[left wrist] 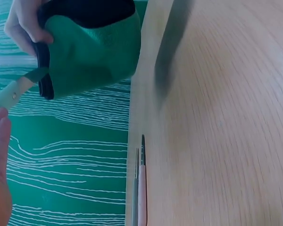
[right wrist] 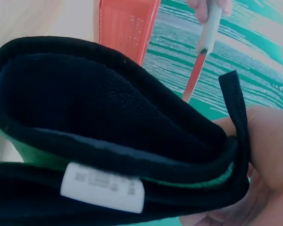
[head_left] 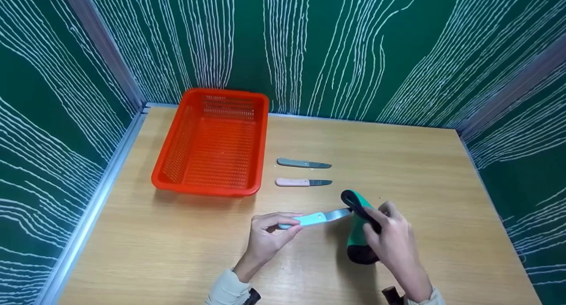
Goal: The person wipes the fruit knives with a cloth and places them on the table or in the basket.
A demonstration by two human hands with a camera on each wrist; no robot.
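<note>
Head view first: what does each grip hold?

The left hand (head_left: 267,236) pinches a blue-handled knife (head_left: 311,219) by its handle, between thumb and fingers; the right hand (head_left: 394,238) holds a green cloth pouch (head_left: 358,232) by its black-edged rim.

And the blade?

Pointed at the pouch, its tip at the black edge. Right wrist view hides that end behind the rim, so I cannot tell whether it touches.

How does the pouch sit?

Raised above the surface (head_left: 407,163) — its shadow falls below. It gapes open, showing dark lining (right wrist: 66,94); a white label (right wrist: 103,187) lies on the lower black edge, and a black strap (right wrist: 233,96) stands by the hand. Its depths are too dark to read.

Other containers?

A red basket (head_left: 205,190), back and to the left — perforated floor and slotted sides in view. Near its right side, a grey-handled knife (head_left: 293,162) and a pink-handled knife (head_left: 292,182) lie roughly parallel on the surface, blades pointing right.
</note>
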